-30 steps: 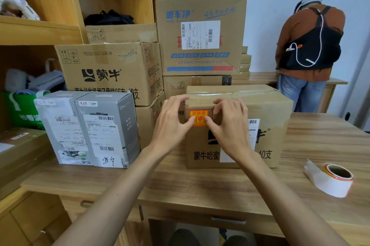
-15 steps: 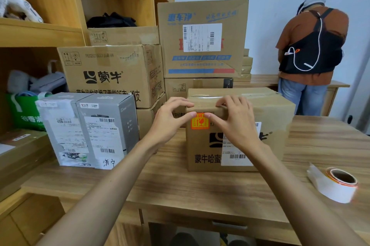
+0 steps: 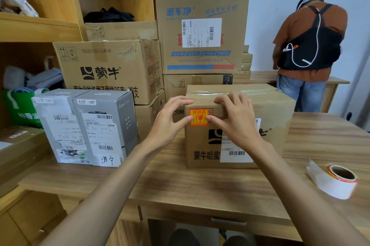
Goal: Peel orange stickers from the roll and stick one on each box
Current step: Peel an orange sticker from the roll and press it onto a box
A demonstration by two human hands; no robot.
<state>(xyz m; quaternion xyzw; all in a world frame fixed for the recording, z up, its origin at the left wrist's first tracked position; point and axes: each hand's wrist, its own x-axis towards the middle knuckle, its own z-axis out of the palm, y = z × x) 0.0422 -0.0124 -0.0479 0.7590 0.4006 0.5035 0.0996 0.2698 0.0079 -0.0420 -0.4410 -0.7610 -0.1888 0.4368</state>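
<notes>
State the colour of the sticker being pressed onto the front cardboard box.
The sticker is bright orange; the head view shows it best.

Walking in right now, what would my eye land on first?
The bright orange sticker on the front of the cardboard box in the middle of the wooden table draws the eye first, with the left hand and right hand pressing its edges. Next comes the sticker roll lying near the table's right edge, then the stacked cartons behind.
</notes>
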